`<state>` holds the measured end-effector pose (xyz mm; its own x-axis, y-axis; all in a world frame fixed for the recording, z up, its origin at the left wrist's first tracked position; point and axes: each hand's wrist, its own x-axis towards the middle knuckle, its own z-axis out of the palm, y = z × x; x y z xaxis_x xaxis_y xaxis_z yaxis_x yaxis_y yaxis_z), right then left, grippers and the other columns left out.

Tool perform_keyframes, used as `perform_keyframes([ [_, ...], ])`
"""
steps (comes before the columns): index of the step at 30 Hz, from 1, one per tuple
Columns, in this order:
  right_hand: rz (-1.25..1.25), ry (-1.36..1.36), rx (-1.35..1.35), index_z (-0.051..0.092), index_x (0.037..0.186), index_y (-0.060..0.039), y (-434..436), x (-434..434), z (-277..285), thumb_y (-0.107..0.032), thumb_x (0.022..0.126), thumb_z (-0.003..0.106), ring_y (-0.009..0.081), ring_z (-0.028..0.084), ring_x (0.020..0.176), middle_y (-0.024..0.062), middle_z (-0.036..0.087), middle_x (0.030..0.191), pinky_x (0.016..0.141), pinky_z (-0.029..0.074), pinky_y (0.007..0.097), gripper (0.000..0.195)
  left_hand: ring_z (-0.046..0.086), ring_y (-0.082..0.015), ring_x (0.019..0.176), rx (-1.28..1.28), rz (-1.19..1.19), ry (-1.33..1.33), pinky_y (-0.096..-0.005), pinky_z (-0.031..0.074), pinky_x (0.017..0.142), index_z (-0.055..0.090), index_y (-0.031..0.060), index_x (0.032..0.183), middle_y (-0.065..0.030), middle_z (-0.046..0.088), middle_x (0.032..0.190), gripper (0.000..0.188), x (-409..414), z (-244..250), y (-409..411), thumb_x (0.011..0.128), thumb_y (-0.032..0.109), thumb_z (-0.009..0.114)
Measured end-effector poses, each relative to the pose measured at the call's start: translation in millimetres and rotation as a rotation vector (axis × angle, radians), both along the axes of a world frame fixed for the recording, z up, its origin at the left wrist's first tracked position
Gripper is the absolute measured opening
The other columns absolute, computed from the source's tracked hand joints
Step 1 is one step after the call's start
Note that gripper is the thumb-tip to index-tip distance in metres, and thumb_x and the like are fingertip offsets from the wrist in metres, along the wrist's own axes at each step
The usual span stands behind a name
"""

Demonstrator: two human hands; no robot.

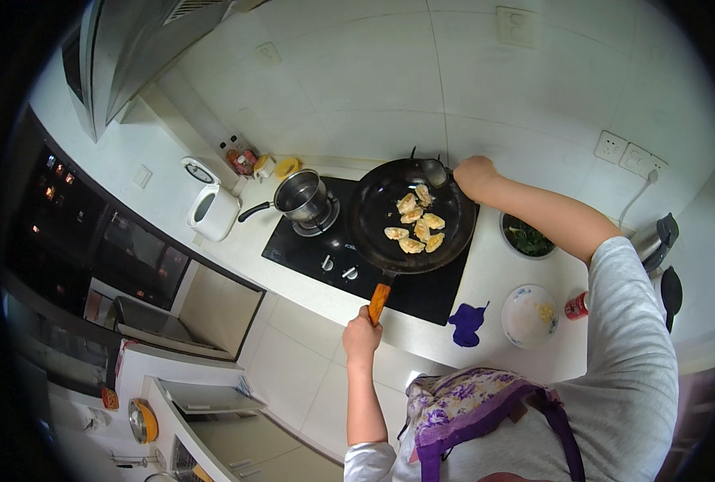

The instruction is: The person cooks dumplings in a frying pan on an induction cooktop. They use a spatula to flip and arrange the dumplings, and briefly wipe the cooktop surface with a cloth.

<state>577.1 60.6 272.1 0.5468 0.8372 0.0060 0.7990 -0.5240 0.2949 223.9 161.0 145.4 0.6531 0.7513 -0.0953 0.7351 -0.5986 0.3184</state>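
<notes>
A large black wok (381, 211) rests on the right side of the black glass gas hob (408, 294). My left hand (363, 337) is closed around its wooden handle (379, 299), low in the picture. Several browned dumplings (422, 228) lie spread over the middle of the wok. At its far right rim, my right hand (476, 178) grips a turner whose metal head (435, 173) is inside the wok near the rim. Most of the turner's handle is hidden by that hand.
A steel saucepan (300, 199) stands on the left burner. On the counter are a bowl of leafy greens (526, 235), a plate with chopped yellowish bits (529, 316), a purple cloth (468, 324), a red can (576, 306), a kettle (654, 242) and a white rice cooker (213, 211).
</notes>
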Motion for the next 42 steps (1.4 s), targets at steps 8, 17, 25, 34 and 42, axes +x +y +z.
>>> perform_keyframes([
  [8,0.038,0.087,0.133,0.068,0.08,-0.0037,-3.2,-2.7,16.9,-0.007,0.073,0.056,0.0275,0.064,0.082,0.0133,0.066,0.085,0.069,0.052,0.038,0.014,0.063,-0.0347,0.073,-0.003,-0.001,-0.003,-0.0441,0.052,0.065,0.054,0.0137,0.104,-0.0162,0.065,0.077,0.031,-0.7,-3.4,0.2,0.074,0.018,0.061],
  [17,0.006,0.031,0.078,0.066,0.089,-0.0069,0.7,3.2,-3.7,-0.007,0.073,0.055,0.0297,0.063,0.082,0.0128,0.065,0.085,0.068,0.052,0.0395,0.019,0.063,-0.0352,0.074,-0.014,0.002,-0.016,-0.0442,0.051,0.065,0.054,0.013,0.103,-0.0164,0.065,0.077,0.032,-0.2,3.5,-1.2,0.073,0.017,0.063],
  [25,0.061,0.055,0.034,0.068,0.08,-0.0044,0.4,-11.8,2.9,-0.008,0.074,0.056,0.0287,0.064,0.082,0.0127,0.066,0.085,0.067,0.052,0.0388,0.014,0.062,-0.0355,0.073,0.011,-0.024,-0.027,-0.044,0.051,0.065,0.054,0.0117,0.102,-0.017,0.064,0.077,0.032,-0.9,-1.1,0.3,0.072,0.016,0.063],
  [34,0.122,-0.088,0.197,0.068,0.076,-0.0051,1.1,3.8,0.8,-0.009,0.073,0.055,0.0268,0.064,0.078,0.0116,0.066,0.08,0.063,0.052,0.0371,0.013,0.063,-0.0353,0.074,0.0,-0.002,-0.021,-0.0444,0.051,0.065,0.054,0.0126,0.101,-0.0162,0.064,0.077,0.031,-0.6,3.6,-1.3,0.072,0.017,0.063],
  [42,0.249,-0.162,0.127,0.067,0.078,-0.0082,29.9,8.7,-11.8,-0.011,0.076,0.054,0.0254,0.064,0.075,0.0094,0.064,0.073,0.06,0.05,0.0374,0.014,0.063,-0.0345,0.075,-0.001,-0.011,-0.025,-0.0437,0.051,0.066,0.055,0.0133,0.102,-0.016,0.065,0.078,0.031,2.3,-0.5,-0.6,0.072,0.017,0.063],
])
